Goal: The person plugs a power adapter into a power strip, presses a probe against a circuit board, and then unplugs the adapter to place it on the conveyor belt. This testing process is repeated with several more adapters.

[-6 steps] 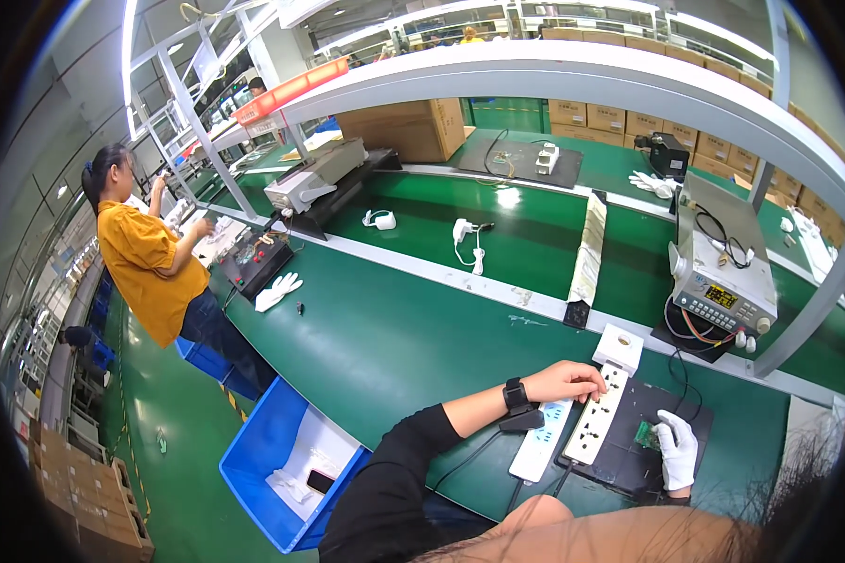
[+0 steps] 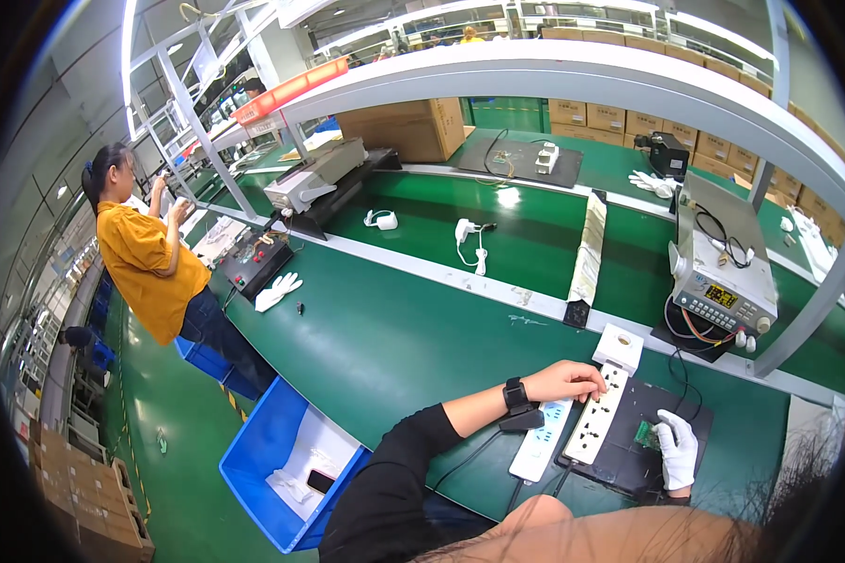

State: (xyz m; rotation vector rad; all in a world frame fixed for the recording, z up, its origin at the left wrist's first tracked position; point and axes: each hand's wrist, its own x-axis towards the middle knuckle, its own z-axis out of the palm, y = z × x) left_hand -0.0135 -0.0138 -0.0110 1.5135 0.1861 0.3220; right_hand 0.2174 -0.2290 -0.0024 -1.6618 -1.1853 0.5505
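Observation:
My left hand [image 2: 565,380], bare with a black wrist band, grips the far end of a long white power strip [image 2: 593,430]. The strip lies on a black mat [image 2: 620,469] at the near edge of the green bench. My right hand [image 2: 677,450] wears a white glove and holds a small green circuit board [image 2: 645,434] at the mat's right side, just right of the strip. A second white strip with blue sockets [image 2: 538,448] lies left of the first. A small white square box [image 2: 619,348] sits just beyond the strip's far end.
A grey test instrument with cables [image 2: 723,280] stands at the right. A person in a yellow shirt [image 2: 145,258] works at the left, near a white glove [image 2: 277,291]. A blue bin [image 2: 270,462] sits on the floor. White chargers [image 2: 467,233] lie on the green belt.

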